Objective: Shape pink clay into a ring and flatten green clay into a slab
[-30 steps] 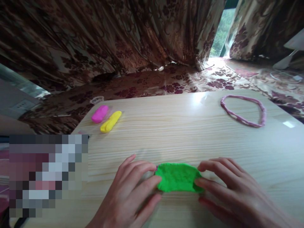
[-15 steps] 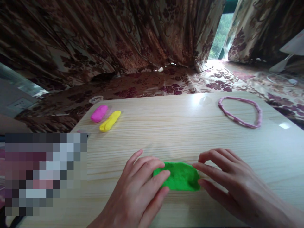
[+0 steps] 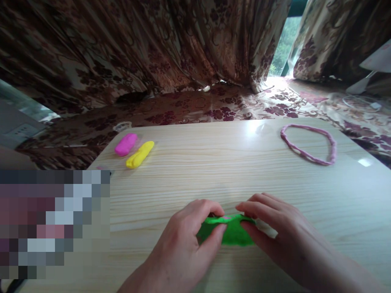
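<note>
"Two things take up most of the view, right?"

"Yes: the floral curtain (image 3: 171, 49), hanging in dark folds across the back, and under it the patterned cloth (image 3: 183, 108). Next in size is the pale wood-grain counter (image 3: 183, 171), with a pixelated patch covering whatever lies at its near left."

"And the lamp (image 3: 377, 59)?"

"White, partly cut off at the right edge, standing on the cloth beyond the counter."

"What are the hands up to?"

"Both are over the near part of the counter. The left hand (image 3: 186, 236) pinches the left half of the green slab's far edge, thumb on the near side, fingers behind. The right hand (image 3: 281, 224) pinches that same edge farther right, thumb in front and index finger behind."

"Anything ring-shaped?"

"A mauve ring (image 3: 305, 154), twisted like cord, lying flat at the far right of the counter, well apart from the hands."

"So where's the green slab (image 3: 238, 236)?"

"Between the two hands at the near middle, its far edge lifted and bent. Fingers hide part of it."

"And smaller than that?"

"The yellow piece (image 3: 140, 154), long and creased, at the far left, then the bright pink lump (image 3: 126, 144) just beside it. Last, a tiny pink spot (image 3: 227, 218) on the slab's raised edge."
</note>
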Motion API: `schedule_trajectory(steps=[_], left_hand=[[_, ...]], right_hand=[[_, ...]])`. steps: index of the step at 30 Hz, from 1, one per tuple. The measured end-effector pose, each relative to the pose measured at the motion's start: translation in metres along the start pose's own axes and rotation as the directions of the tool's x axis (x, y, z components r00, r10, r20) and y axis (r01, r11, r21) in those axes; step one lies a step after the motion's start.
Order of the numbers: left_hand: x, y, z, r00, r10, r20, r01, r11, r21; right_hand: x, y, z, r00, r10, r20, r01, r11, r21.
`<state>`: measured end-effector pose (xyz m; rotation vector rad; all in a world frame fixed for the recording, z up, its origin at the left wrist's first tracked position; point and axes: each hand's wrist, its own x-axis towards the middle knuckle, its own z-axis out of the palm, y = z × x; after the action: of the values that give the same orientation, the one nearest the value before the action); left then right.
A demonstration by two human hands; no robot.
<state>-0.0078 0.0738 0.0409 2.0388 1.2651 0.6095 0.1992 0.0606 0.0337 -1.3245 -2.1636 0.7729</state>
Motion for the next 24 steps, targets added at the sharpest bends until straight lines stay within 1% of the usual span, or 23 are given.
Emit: schedule_trajectory(steps=[2,4,7,9,11,15,17,19,21,24], left_hand=[[0.0,0.001,0.002,0.998,-0.067,0.01,0.067,0.997,-0.043],[0.001,0.003,0.002,0.996,-0.078,0.045,0.082,0.992,-0.099],[0.004,0.007,0.0,0.989,-0.063,0.136,0.086,0.981,-0.173],[0.004,0.008,-0.001,0.985,-0.066,0.16,0.095,0.978,-0.185],[0.003,0.008,-0.002,0.981,-0.089,0.17,0.122,0.973,-0.195],[-0.003,0.009,-0.002,0.957,-0.198,0.213,0.248,0.937,-0.245],[-0.006,0.012,-0.003,0.942,-0.232,0.243,0.296,0.915,-0.275],[-0.008,0.017,-0.005,0.942,-0.21,0.263,0.288,0.908,-0.306],[-0.011,0.022,-0.007,0.955,-0.148,0.258,0.227,0.923,-0.312],[-0.018,0.03,-0.01,0.971,-0.072,0.229,0.138,0.948,-0.287]], right_hand=[[0.0,-0.002,-0.002,0.999,-0.012,0.032,0.01,0.998,0.056],[0.001,-0.005,-0.004,0.998,-0.05,0.033,0.047,0.993,0.106],[0.0,-0.008,-0.005,0.993,-0.121,-0.019,0.122,0.987,0.108],[0.0,-0.008,-0.005,0.985,-0.159,-0.064,0.163,0.984,0.072],[0.0,-0.007,-0.005,0.981,-0.179,-0.077,0.184,0.98,0.07],[0.001,-0.008,-0.007,0.984,-0.174,-0.048,0.179,0.973,0.147],[0.0,-0.011,-0.01,0.984,-0.177,-0.022,0.178,0.97,0.166],[-0.003,-0.016,-0.012,0.983,-0.182,0.012,0.177,0.969,0.173],[-0.007,-0.022,-0.013,0.983,-0.182,0.022,0.177,0.971,0.16],[-0.015,-0.031,-0.014,0.977,-0.214,0.003,0.212,0.969,0.124]])
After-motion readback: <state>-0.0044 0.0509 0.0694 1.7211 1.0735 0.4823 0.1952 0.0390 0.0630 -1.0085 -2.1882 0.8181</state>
